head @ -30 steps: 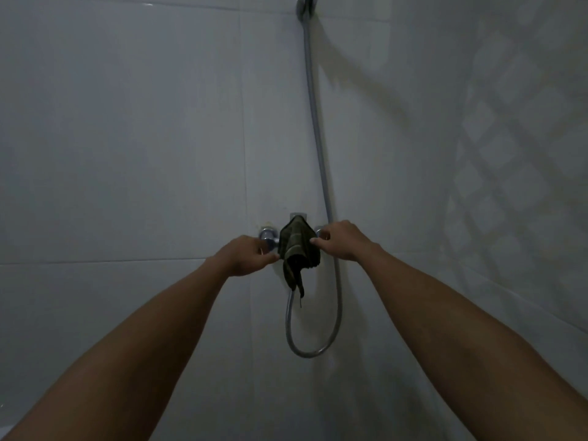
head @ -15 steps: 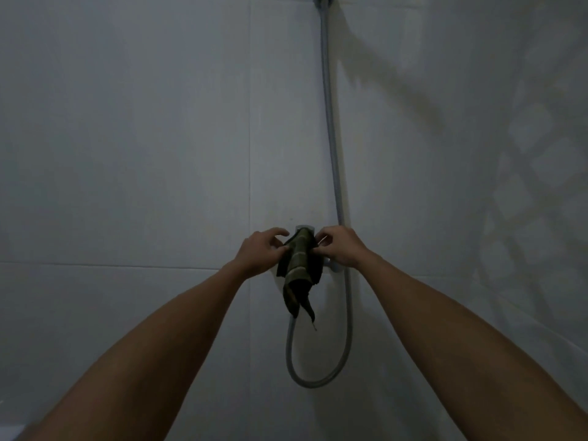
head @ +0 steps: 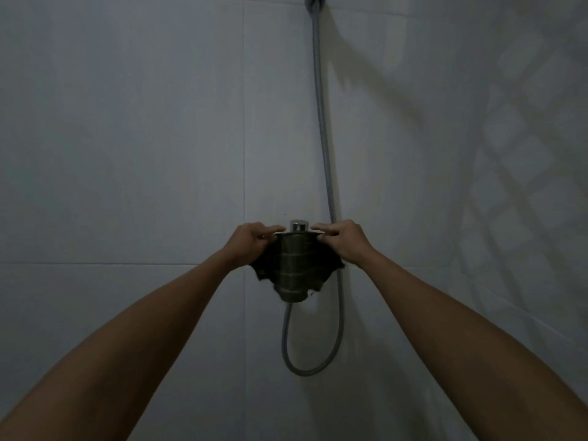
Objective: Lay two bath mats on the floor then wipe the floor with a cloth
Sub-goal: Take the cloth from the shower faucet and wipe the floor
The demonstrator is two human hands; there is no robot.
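A dark green cloth point(head: 294, 268) with pale stripes hangs spread over the chrome shower tap point(head: 299, 225) on the tiled wall. My left hand point(head: 249, 245) pinches its upper left edge and my right hand point(head: 345, 241) pinches its upper right edge, holding it stretched between them. The tap's body is hidden behind the cloth; only its round chrome top shows. No bath mats and no floor are in view.
A grey shower hose point(head: 324, 148) runs down the wall from the top and loops below the tap. White wall tiles point(head: 127, 138) fill the view, with a lattice shadow on the side wall point(head: 515, 173) at the right.
The cloth hung bunched and narrow over the tap; my hands have pulled its edges apart, so it is now spread wide. The view has tilted slightly upward.
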